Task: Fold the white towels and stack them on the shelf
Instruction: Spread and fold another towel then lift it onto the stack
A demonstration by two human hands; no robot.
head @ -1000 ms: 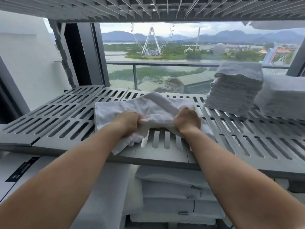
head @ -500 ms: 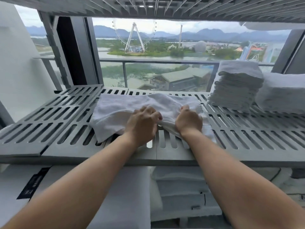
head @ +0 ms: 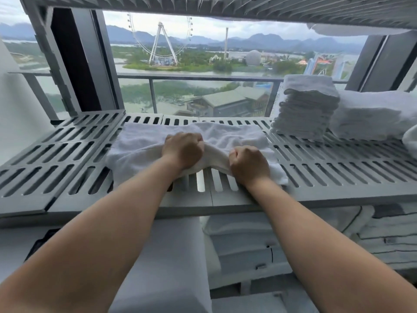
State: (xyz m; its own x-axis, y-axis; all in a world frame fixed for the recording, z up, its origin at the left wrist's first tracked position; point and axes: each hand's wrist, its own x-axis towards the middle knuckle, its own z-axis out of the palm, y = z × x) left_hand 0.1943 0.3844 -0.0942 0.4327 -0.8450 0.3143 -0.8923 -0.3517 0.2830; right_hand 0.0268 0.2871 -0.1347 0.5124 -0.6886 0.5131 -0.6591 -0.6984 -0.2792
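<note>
White terry cloth, a towel (head: pixel 144 145), lies spread across the grey slotted shelf (head: pixel 327 168), and both fists are closed on its near edge. The left hand (head: pixel 183 150) is knuckles-up, fingers curled tight into a bunched fold, forearm reaching straight in from below. The right hand (head: pixel 249 164) sits just beside it and slightly nearer the shelf's front lip, also clenched over a gathered ridge of fabric, wrist low against the slats. Between the two grips the cloth humps up. Beyond the right fist, well apart, a stack of folded towels (head: pixel 304 109) stands at the back of the shelf.
</note>
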